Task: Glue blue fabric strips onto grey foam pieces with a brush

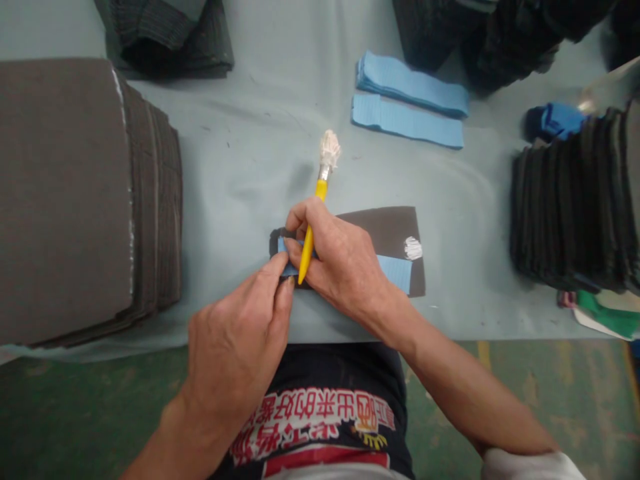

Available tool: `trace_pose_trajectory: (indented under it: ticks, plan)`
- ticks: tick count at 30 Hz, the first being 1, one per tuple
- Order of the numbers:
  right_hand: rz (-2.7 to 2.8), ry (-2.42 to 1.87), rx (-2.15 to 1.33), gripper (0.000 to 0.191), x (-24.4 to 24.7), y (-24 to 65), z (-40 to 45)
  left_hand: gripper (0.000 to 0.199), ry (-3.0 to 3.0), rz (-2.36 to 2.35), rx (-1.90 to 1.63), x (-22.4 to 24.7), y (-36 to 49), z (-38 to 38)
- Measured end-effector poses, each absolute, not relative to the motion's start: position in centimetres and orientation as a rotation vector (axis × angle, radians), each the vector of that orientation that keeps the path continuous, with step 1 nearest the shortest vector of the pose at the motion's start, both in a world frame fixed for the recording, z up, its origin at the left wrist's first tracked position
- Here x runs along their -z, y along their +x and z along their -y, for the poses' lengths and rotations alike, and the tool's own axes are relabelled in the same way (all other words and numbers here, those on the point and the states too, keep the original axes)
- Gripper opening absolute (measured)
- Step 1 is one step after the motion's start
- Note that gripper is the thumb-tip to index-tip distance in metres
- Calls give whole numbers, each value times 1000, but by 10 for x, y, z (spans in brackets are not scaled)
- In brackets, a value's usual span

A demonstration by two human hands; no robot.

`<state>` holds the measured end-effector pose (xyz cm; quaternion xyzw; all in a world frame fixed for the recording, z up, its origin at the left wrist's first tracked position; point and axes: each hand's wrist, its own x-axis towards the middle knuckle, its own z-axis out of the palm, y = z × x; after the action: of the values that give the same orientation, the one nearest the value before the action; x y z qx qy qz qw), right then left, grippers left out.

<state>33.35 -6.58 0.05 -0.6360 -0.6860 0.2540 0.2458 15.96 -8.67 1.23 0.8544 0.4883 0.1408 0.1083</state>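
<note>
On the table in front of me lies a flat dark grey-brown piece (380, 227) with a white patch (413, 249) at its right end. Along its lower edge runs a light blue strip (395, 272), its middle covered by my right hand (345, 257). That hand is closed, holding a yellow-handled brush (321, 190) with whitish bristles pointing away from me. Its fingertips also touch the left end of the strip. My left hand (240, 327) pinches the strip's left end between thumb and forefinger, close to the right fingertips.
A tall stack of dark sheets (60, 193) stands at left, another dark stack (565, 213) at right. Two bundles of blue strips (407, 121) lie toward the back. More dark piles (175, 40) sit along the far side. The table's front edge (460, 339) is near my body.
</note>
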Motion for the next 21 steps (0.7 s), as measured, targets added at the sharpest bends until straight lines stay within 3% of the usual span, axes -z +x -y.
trace_pose_trajectory:
  ticks: [8,21]
  plan:
    - [1886,-1736,-758,24,-3,335,66,20,2427,-1705,-292,-9,165,78]
    - [1956,-1690,-889,33,-19,339,66,33,2437,-1713,-291,-8,163,76]
